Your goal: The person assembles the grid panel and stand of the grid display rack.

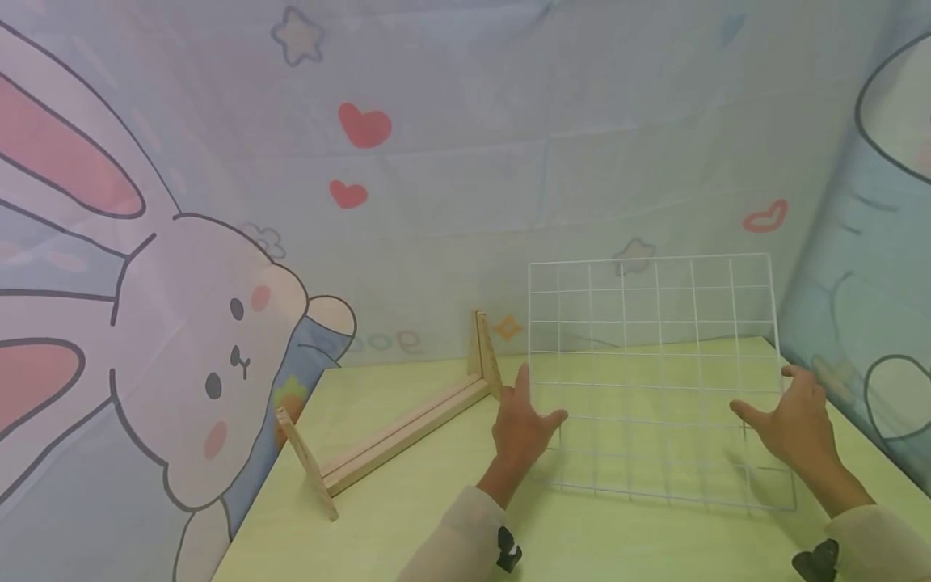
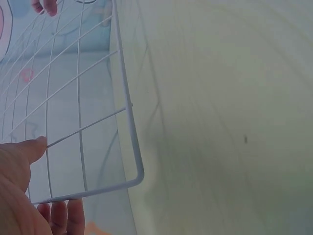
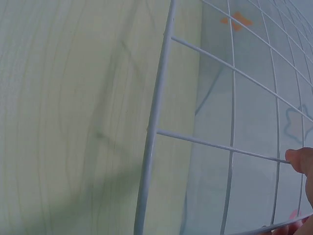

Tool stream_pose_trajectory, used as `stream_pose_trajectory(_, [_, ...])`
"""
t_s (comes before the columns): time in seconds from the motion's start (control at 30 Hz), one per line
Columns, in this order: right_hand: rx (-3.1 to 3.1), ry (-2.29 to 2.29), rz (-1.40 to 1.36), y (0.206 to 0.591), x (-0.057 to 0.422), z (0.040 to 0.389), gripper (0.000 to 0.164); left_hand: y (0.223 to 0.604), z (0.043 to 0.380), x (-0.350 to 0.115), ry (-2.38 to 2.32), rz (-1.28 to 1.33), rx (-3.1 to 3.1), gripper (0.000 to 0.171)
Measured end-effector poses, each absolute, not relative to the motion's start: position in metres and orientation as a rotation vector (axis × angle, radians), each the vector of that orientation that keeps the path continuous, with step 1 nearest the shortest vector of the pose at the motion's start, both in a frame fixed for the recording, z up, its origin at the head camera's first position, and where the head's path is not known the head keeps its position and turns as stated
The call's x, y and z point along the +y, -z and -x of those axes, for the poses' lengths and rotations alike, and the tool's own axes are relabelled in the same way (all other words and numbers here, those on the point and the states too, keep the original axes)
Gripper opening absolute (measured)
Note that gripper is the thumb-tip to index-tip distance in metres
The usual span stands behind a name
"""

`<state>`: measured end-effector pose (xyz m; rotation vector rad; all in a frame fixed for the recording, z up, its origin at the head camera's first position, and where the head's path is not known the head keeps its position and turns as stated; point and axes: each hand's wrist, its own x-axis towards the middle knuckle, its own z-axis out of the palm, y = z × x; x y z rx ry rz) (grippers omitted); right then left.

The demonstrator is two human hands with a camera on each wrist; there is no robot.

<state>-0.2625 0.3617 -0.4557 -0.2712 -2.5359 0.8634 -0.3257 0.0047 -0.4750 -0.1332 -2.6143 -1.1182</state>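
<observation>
A white wire grid panel (image 1: 647, 259) stands nearly upright between my two hands over the table. My left hand (image 1: 520, 428) grips its left side rod, with the thumb in front and the fingers round the outer edge. On the opposite side rod my right hand (image 1: 796, 424) holds in the same way. In the left wrist view the panel's thick outer rod (image 2: 128, 112) bends round at a corner beside the fingers. The right wrist view shows the bottom rod (image 3: 156, 105), with its shadow falling apart from it on the tabletop.
Left of the panel, a wooden frame (image 1: 407, 436) with a crossbar and two end pieces rests on the pale yellow-green table (image 1: 393, 541). A printed cloth backdrop (image 1: 451, 178) with a rabbit and hearts hangs behind and on both sides.
</observation>
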Motion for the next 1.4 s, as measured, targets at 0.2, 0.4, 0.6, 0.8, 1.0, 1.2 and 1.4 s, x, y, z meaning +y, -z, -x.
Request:
stream_pose_trajectory(0.2, [-2.486,-0.873,0.276,0.454,0.360,0.261,0.093,0.471,0.324,0.008,1.139,0.095,-2.585,0.098])
stream_pose_trajectory(0.4, [-2.412,-0.883,0.274,0.452,0.356,0.259,0.089,0.466,0.322,0.013,1.136,0.089,-2.551,0.099])
stream_pose_trajectory(0.6, [-2.369,-0.906,0.314,0.450,0.355,0.259,0.089,0.462,0.319,0.016,1.156,0.080,-2.508,0.100])
stream_pose_trajectory(0.8, [-2.333,-0.957,0.341,0.446,0.352,0.259,0.089,0.460,0.319,0.018,1.199,0.037,-2.475,0.097])
stream_pose_trajectory(1.0, [-2.323,-0.968,0.323,0.442,0.347,0.260,0.088,0.459,0.322,0.018,1.218,0.028,-2.454,0.095])
stream_pose_trajectory(1.2, [-2.345,-0.957,0.331,0.442,0.346,0.260,0.090,0.458,0.322,0.016,1.179,0.034,-2.461,0.095])
stream_pose_trajectory(1.4, [-2.343,-0.971,0.340,0.444,0.342,0.261,0.089,0.458,0.321,0.016,1.128,0.037,-2.463,0.095])
